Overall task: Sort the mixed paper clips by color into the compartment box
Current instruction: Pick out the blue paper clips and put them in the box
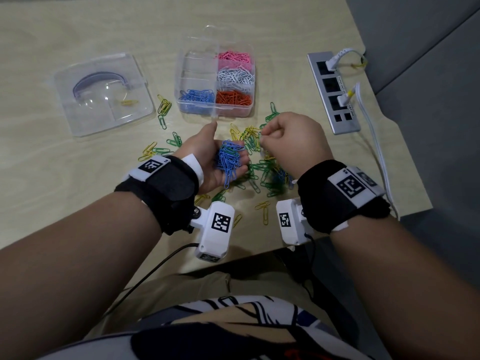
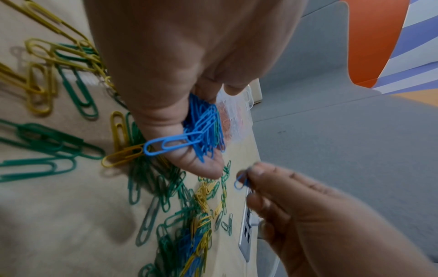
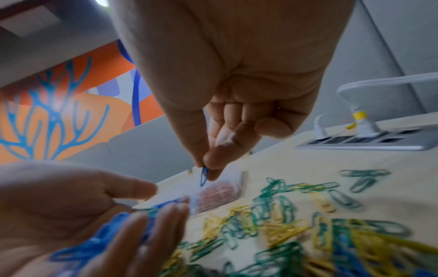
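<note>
Blue paper clips (image 1: pixel 229 162) lie heaped in the cupped, palm-up left hand (image 1: pixel 218 162), too many and too tangled to count. One more blue clip (image 3: pixel 203 177) is pinched between thumb and forefinger of the right hand (image 1: pixel 291 141), just beside the left palm. Under both hands, green and yellow clips (image 1: pixel 259 162) are scattered on the wooden table (image 1: pixel 52 165), with a few blue ones among them. Beyond sits the clear compartment box (image 1: pixel 181 81): four filled compartments, pink (image 1: pixel 233 59), white (image 1: pixel 235 76), red (image 1: pixel 233 98) and blue (image 1: pixel 197 98); two on its left are bare. One clear lid (image 1: pixel 104 94) lies to the left, one power strip (image 1: pixel 333 92) to the right.
</note>
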Available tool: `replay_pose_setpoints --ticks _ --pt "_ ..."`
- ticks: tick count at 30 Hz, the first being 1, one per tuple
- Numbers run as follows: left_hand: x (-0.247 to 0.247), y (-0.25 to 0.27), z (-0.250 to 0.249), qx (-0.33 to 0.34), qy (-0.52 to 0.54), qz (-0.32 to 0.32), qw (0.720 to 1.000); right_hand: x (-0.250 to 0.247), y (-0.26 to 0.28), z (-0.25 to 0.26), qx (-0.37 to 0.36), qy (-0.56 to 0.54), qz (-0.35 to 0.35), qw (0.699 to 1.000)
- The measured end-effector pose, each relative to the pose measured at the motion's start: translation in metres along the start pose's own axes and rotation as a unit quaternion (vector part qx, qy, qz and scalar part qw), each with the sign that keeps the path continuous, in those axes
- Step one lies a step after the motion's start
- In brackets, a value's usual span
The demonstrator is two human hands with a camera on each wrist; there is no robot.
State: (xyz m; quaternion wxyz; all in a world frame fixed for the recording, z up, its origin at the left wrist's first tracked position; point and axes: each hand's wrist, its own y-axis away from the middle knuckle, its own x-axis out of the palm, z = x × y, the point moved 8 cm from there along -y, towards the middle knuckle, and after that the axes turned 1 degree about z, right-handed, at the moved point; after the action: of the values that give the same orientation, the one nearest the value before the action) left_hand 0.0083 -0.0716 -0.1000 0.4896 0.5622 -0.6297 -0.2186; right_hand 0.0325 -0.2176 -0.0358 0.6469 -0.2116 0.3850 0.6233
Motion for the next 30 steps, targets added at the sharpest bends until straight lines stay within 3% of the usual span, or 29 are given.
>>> replay_pose_setpoints --ticks 4,7,11,16,22,30 --pt "0.005 0.0 0.004 -0.004 -0.001 0.018 1.0 0.022 0.014 0.033 -0.062 -0.085 0.062 0.993" --pt "0.007 0.001 0.004 -0.001 0.013 0.03 0.999 0.031 0.018 0.047 -0.102 -0.087 0.087 0.987" --pt "0.006 0.0 0.004 -0.011 0.003 0.035 0.999 0.023 0.007 0.043 -0.111 -0.007 0.064 0.992" --pt "0.006 -0.001 0.005 -0.015 -0.006 0.047 0.999 0.035 0.002 0.041 -0.117 0.113 0.114 0.98" --pt "0.004 -0.001 -0.001 -0.006 -0.002 0.035 0.999 0.038 0.004 0.047 -0.141 0.139 0.1 0.975" --pt "-0.002 -0.005 -0.004 0.006 0.001 0.017 1.0 0.021 0.002 0.045 -0.121 0.041 0.071 0.989"
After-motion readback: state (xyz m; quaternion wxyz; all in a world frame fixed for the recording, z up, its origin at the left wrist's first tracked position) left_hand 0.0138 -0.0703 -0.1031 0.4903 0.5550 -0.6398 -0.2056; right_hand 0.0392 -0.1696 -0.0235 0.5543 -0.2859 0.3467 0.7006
